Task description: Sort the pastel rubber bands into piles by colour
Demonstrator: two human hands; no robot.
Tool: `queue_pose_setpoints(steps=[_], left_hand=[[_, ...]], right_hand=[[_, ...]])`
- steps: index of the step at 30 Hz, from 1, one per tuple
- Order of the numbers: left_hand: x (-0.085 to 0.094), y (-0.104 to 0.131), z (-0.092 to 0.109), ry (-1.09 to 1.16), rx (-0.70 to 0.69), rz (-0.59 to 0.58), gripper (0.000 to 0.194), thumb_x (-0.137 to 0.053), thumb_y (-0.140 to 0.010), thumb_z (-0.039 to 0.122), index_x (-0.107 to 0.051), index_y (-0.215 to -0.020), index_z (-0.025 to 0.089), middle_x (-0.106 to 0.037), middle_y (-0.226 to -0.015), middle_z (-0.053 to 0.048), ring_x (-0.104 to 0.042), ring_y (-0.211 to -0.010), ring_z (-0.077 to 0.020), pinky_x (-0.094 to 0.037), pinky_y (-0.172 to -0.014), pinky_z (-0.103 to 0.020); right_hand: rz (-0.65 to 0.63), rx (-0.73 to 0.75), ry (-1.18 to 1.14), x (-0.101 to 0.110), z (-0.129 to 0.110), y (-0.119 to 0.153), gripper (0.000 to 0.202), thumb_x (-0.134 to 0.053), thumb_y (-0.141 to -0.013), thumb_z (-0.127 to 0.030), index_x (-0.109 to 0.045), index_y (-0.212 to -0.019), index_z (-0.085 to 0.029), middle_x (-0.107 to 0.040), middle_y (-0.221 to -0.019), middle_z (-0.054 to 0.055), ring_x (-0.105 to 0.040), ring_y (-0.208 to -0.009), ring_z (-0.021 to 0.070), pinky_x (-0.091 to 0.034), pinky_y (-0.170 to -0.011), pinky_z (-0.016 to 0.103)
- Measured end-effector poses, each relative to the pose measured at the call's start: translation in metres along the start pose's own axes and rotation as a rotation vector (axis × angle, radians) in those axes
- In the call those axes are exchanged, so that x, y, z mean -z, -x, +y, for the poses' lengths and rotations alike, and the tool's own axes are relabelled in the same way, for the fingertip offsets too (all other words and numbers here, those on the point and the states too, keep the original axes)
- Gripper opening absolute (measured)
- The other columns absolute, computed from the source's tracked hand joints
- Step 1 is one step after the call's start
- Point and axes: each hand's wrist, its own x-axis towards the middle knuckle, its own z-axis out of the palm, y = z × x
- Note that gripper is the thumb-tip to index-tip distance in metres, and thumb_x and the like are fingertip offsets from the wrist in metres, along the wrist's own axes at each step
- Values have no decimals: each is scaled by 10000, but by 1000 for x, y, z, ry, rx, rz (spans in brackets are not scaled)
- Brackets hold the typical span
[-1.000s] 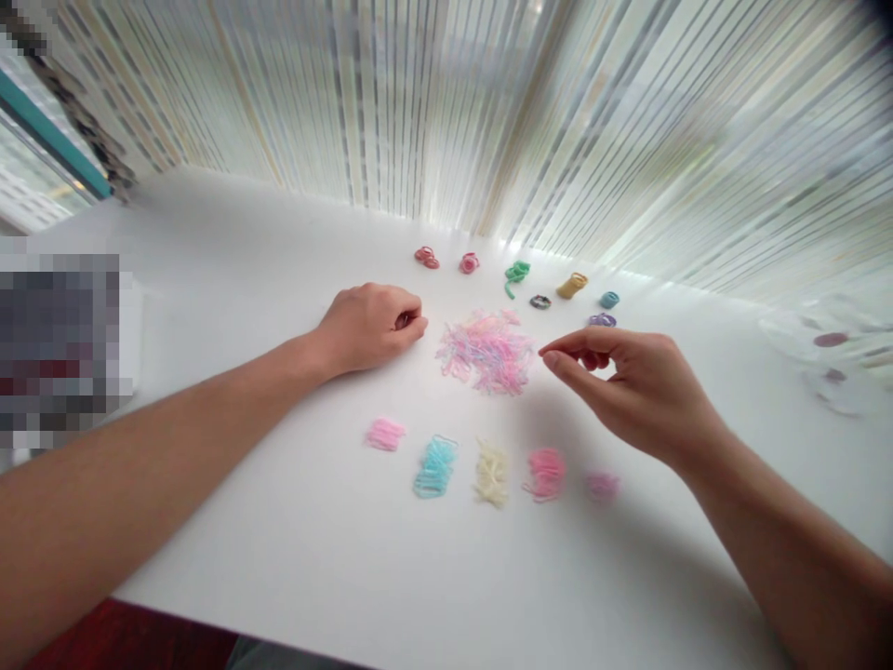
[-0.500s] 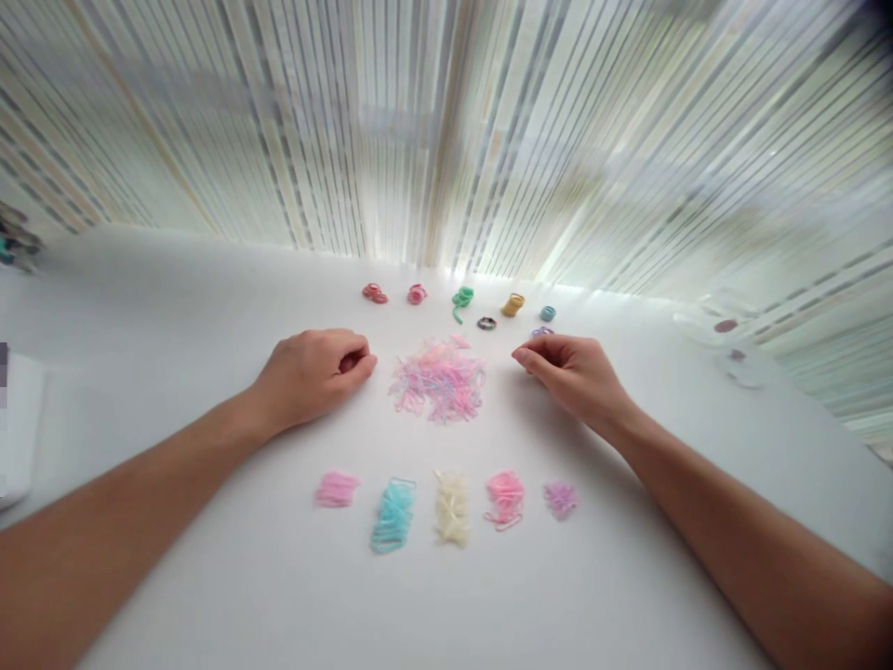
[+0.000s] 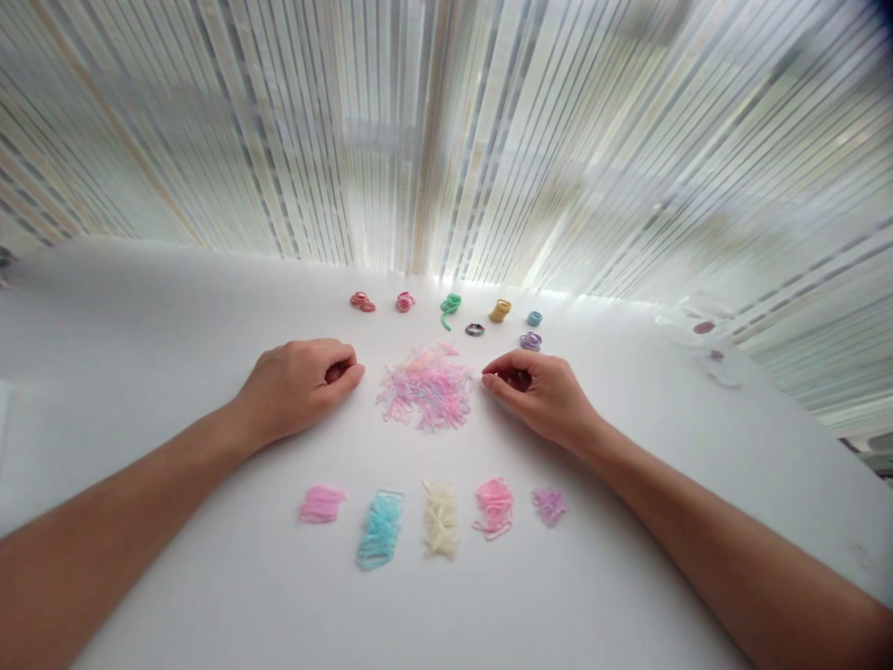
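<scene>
A loose pile of mixed pastel rubber bands (image 3: 427, 389), mostly pink and lilac, lies on the white table (image 3: 446, 623). To its left, my left hand (image 3: 303, 386) rests on the table, fingers curled closed, with nothing showing in it. Close to the pile's right edge is my right hand (image 3: 540, 391). Its thumb and forefinger are pinched together; whether a band is between them is too small to see. Sorted bands lie nearer me: pink-lilac (image 3: 322, 503), turquoise (image 3: 380, 529), cream (image 3: 440, 521), pink (image 3: 495, 508) and purple (image 3: 550, 504).
Behind the pile stand small clusters of red (image 3: 362, 301), rose (image 3: 406, 301), green (image 3: 450, 305), yellow (image 3: 500, 310), blue (image 3: 534, 318) and purple bands (image 3: 530, 341), plus a dark multicoloured ring (image 3: 475, 329). Clear plastic items (image 3: 718, 368) lie far right. A striped string curtain (image 3: 391, 140) hangs behind.
My right hand has moved left, closer to the pile, uncovering more of the back purple bands. My left hand keeps its curled pose. The whole view has shifted slightly.
</scene>
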Motion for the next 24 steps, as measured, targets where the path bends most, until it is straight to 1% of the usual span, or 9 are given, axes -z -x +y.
queue_pose_setpoints(steps=[5,11,15,20,24], left_hand=[[0,0,1,-6,4,-6,340,-458,-960,468,-575,-754,224,-671,-777,-24,-568,-726,-189,-310,-659,-329],[-1,-1,1,-6,9,-7,342,-453,-959,476,-589,-769,226,-669,-788,-25,-563,-733,-190,-304,-662,-327],[-1,-1,3,-17,18,2,316,-470,-946,469,-592,-779,229,-675,-804,-25,-559,-742,-191,-302,-661,-332],[0,0,6,-2,9,2,318,-471,-939,464,-554,-746,225,-680,-809,-26,-550,-735,-187,-300,-655,-338],[-1,0,5,-8,-1,21,321,-480,-939,457,-559,-734,223,-684,-800,-29,-554,-723,-187,-299,-641,-343]], right_hand=[[1,63,26,-4,-7,-2,185,-667,-915,-272,-819,-909,-166,-723,-735,38,-557,-613,136,-450,-630,288],[21,91,64,-9,-7,-2,171,-675,-922,-241,-828,-915,-162,-732,-760,42,-567,-625,136,-452,-644,285],[41,79,99,-10,-7,-2,168,-691,-913,-259,-835,-904,-174,-735,-745,41,-567,-618,146,-452,-645,296],[52,70,130,-10,-5,-2,169,-702,-898,-283,-836,-879,-183,-745,-729,43,-575,-609,155,-452,-638,305],[58,33,132,-12,-3,-3,165,-700,-887,-295,-823,-864,-187,-756,-723,46,-594,-610,165,-459,-636,313]])
